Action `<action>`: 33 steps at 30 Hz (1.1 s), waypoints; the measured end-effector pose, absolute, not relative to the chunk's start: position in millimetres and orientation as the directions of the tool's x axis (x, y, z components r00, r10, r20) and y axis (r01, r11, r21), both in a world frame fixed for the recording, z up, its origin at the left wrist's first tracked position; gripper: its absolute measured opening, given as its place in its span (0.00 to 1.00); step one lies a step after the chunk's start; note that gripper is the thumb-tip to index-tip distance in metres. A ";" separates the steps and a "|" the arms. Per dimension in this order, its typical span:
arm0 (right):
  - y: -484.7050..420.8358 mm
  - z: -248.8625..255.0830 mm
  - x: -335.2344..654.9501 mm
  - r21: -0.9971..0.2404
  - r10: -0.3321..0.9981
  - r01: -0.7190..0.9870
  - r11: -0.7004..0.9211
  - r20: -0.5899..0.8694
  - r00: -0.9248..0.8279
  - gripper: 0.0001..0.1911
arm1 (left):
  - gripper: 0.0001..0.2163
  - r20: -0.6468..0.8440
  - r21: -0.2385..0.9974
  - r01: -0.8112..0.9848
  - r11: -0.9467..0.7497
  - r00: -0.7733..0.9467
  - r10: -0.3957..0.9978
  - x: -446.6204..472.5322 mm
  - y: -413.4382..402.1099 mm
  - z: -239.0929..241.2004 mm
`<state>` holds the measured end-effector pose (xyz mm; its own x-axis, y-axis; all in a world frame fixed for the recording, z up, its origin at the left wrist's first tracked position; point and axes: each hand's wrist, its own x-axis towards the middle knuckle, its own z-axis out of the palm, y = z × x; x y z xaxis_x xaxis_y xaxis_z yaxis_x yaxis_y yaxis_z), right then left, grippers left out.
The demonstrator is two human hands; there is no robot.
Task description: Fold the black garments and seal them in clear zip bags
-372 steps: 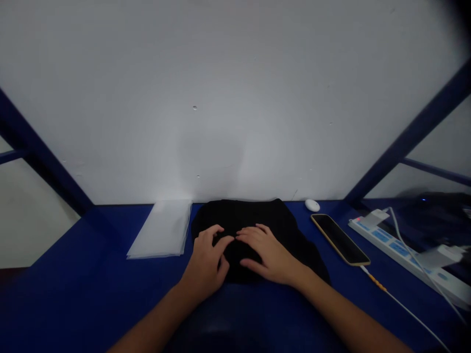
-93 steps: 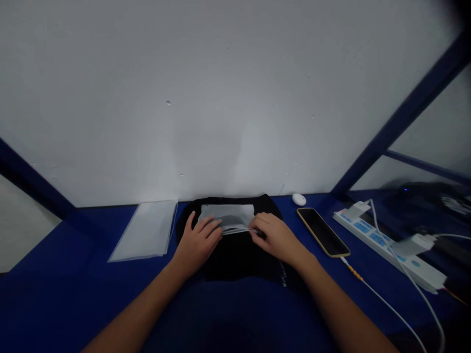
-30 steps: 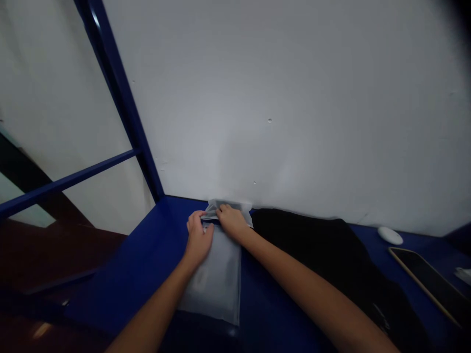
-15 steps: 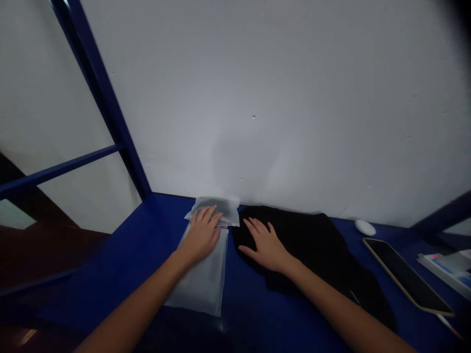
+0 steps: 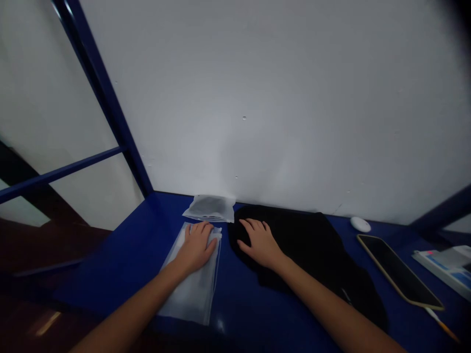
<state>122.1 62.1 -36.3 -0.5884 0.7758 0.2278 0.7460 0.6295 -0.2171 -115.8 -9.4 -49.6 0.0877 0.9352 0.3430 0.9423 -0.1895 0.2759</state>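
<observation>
My left hand (image 5: 196,246) lies flat, fingers stretched out, on a stack of clear plastic bags (image 5: 191,290) on the blue table (image 5: 121,264). Just beyond it, against the white wall, sits a small plastic bag with something dark inside (image 5: 210,208). My right hand (image 5: 259,242) rests open on the left end of a pile of black cloth (image 5: 312,250), fingers spread. Neither hand grips anything.
A white oval object (image 5: 360,224) lies by the wall on the right. A phone (image 5: 399,271) with a cable lies face up near it, and a power strip (image 5: 447,264) at the far right. A blue frame post (image 5: 106,105) rises on the left.
My left hand has slid back from the small filled bag onto the stack of empty bags. My right hand stays on the black cloth. The small bag now lies alone by the wall.
</observation>
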 end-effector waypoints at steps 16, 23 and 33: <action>63.7 -38.6 122.7 -0.236 0.762 0.726 0.646 0.254 -0.596 0.33 | 0.15 0.370 0.254 0.944 -0.213 0.109 0.923 -121.0 15.9 -43.0; 64.3 -38.4 123.3 -0.257 0.771 0.727 0.636 0.241 -0.589 0.33 | 0.16 0.467 0.360 0.893 -0.268 0.077 0.881 -134.6 15.2 -28.5; 61.3 -34.3 122.9 -0.253 0.767 0.724 0.641 0.241 -0.595 0.33 | 0.15 0.394 0.167 0.935 -0.314 0.229 0.890 -109.6 61.5 -26.6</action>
<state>122.9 61.3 -34.3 -0.5945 0.7670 0.2413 0.7244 0.6412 -0.2532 -109.6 61.5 -26.6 0.2291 0.8902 0.3938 0.9346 -0.3143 0.1666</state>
